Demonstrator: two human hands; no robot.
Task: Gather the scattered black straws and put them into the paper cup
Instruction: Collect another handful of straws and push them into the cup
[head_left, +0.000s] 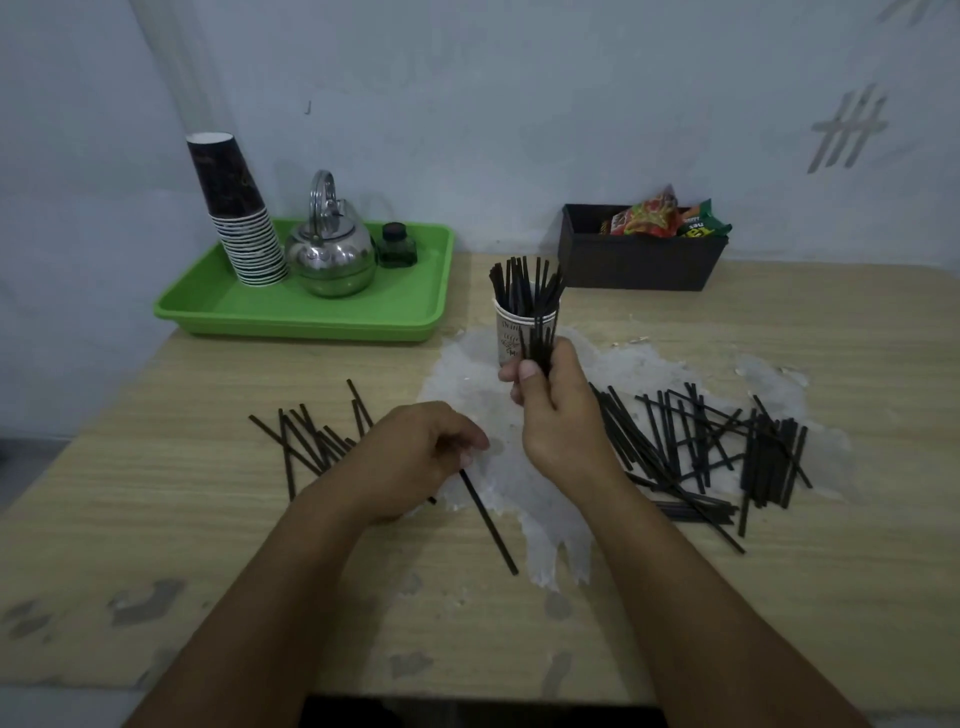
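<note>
A white paper cup (508, 340) stands mid-table with several black straws (519, 283) upright in it. My right hand (558, 410) grips a small bundle of black straws (540, 343) upright, just in front of the cup. On the table, my left hand (421, 457) curls its fingers round a single black straw (488, 522) that runs out toward me. Loose black straws lie in a pile on the right (717, 452) and a smaller pile on the left (311, 441).
A green tray (311, 317) at the back left carries a stack of paper cups (244, 228), a steel kettle (332, 249) and a small jar (397, 245). A black box (639, 260) of snack packets stands at the back right by the wall.
</note>
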